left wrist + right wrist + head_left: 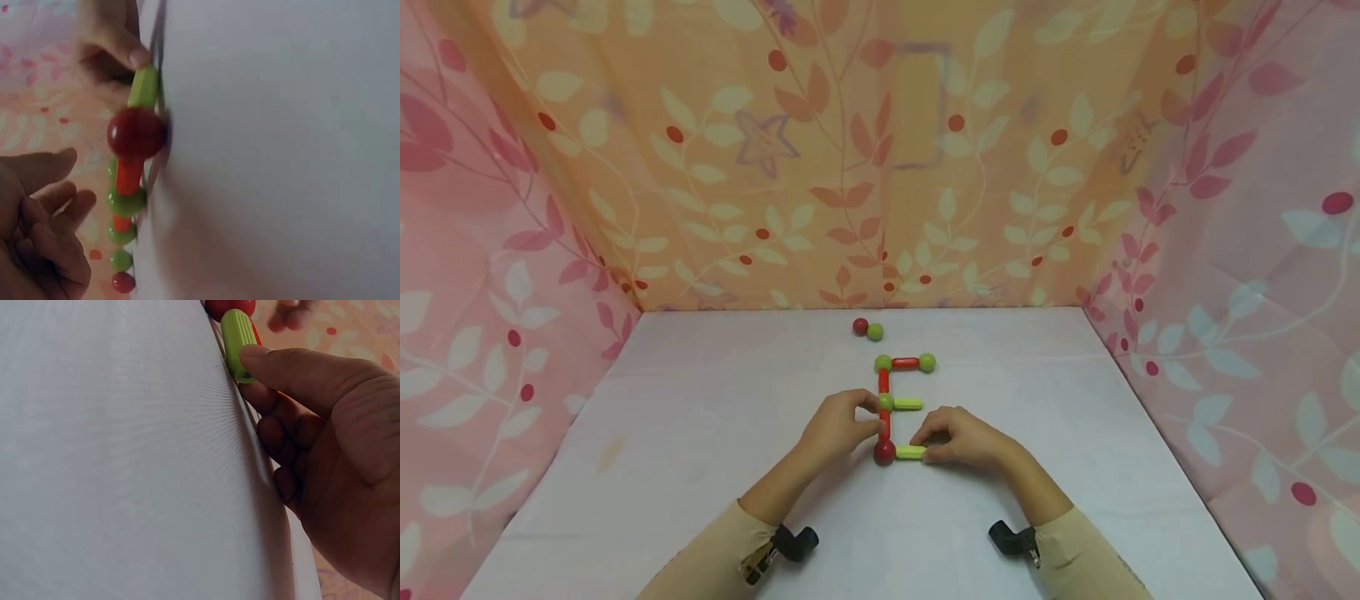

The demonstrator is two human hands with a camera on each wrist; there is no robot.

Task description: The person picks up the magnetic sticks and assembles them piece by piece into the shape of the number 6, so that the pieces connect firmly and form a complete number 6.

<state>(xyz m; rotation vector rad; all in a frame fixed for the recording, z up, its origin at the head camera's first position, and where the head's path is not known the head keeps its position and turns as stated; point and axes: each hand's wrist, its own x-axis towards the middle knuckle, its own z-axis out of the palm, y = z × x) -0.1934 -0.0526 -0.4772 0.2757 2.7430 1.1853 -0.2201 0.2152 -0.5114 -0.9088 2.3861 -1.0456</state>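
A figure of balls and rods, shaped like a letter E, lies on the white table. My right hand point(967, 437) pinches the outer end of the lower yellow-green rod point(910, 452) between thumb and fingers. The rod's other end meets a big red ball point(884, 452). Beside the upright, my left hand point(838, 423) hovers near a red rod point(884, 423) and the middle green ball point(886, 402). In the left wrist view its loosely bent fingers point(75, 209) stand apart from the figure. Another yellow-green rod point(908, 404) points right from that middle ball.
Farther up, a red rod point(906, 363) joins two green balls, a corner ball point(883, 363) and an end ball point(927, 362). Behind them lie a loose red ball point(861, 327) and a loose green ball point(875, 332). Patterned cloth point(880, 167) walls the table's back and sides.
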